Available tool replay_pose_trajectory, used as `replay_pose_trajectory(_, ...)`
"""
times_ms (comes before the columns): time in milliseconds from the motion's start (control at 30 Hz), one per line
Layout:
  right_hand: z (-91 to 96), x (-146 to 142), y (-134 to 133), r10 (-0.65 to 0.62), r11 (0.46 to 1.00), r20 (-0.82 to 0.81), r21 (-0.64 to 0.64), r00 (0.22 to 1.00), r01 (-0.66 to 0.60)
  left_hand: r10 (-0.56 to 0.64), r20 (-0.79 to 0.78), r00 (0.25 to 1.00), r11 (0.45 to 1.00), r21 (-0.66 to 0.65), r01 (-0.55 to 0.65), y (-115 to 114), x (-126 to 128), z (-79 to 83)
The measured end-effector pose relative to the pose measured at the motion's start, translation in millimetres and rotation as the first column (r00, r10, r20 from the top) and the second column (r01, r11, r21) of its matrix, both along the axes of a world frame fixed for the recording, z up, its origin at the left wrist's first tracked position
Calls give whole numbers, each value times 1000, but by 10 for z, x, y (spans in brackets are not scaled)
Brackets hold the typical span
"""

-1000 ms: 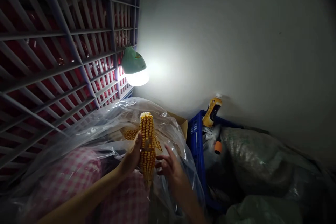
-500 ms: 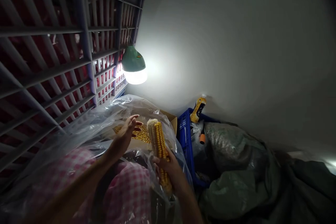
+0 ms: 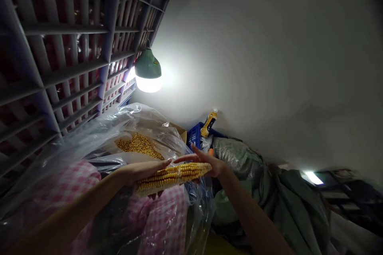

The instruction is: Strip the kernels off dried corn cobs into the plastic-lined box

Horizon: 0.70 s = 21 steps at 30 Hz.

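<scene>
A yellow corn cob [image 3: 172, 176] lies nearly level between my two hands, over pink checked cloth under clear plastic. My left hand [image 3: 140, 170] rests along the cob's left half, fingers stretched over it. My right hand [image 3: 206, 163] is at the cob's right end, fingers extended and touching it. Behind the hands, a heap of loose kernels [image 3: 138, 144] sits on the plastic-lined cardboard box [image 3: 179, 130].
A slatted grey crate wall [image 3: 68, 63] rises at the left. A green hanging lamp [image 3: 147, 72] glows against the wall. A blue crate [image 3: 194, 138] with a yellow bottle [image 3: 208, 123] stands behind; dark bags [image 3: 239, 159] fill the right.
The cob has swung from upright in my right hand to nearly level across both hands. My left hand came down onto it. The view has shifted right.
</scene>
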State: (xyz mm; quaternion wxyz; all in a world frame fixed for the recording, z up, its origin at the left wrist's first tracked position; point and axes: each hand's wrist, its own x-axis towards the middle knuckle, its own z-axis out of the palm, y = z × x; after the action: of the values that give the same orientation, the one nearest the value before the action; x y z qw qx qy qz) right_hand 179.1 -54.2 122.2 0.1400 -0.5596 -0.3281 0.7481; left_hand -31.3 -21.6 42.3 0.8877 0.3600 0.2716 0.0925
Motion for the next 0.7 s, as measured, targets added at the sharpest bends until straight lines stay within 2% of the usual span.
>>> replay_pose_trajectory(33,-44,28,-12,-125,992,-47,23,991,126,-118,24,993,993,-11,118,1,-3,0)
replay_pose_trajectory(67,-91,35,-33,-247,965,-74,70,966,252,-163,44,986,987,-7,163,8,3,-13)
replay_pose_trajectory(133,-187,-31,-82,-443,866,-127,197,888,460,-63,68,996,998,35,60,31,44,-75)
replay_pose_trajectory(200,-281,-183,-103,-593,722,-199,297,780,625,106,42,994,981,158,-111,54,118,-167)
replay_pose_trajectory(233,-327,-271,-90,-651,653,-233,312,722,690,206,25,978,941,268,-205,60,158,-214)
replay_pose_trajectory(300,-421,-428,-1,-745,554,-254,277,616,785,394,-7,919,791,512,-335,59,227,-292)
replay_pose_trajectory(367,-523,-515,155,-825,486,-202,225,529,844,504,-39,863,645,682,-345,38,265,-334)
replay_pose_trajectory(433,-636,-532,327,-860,446,-164,215,483,869,527,-101,844,588,760,-276,5,278,-341)
replay_pose_trajectory(533,-802,-506,518,-868,439,-141,231,477,868,529,-189,827,557,813,-171,-42,286,-330)
replay_pose_trajectory(600,-891,-500,587,-860,453,-128,256,494,854,519,-213,828,571,807,-150,-57,302,-340)
replay_pose_trajectory(700,-973,-515,640,-826,496,-109,324,553,805,495,-202,845,632,751,-191,-50,337,-394)
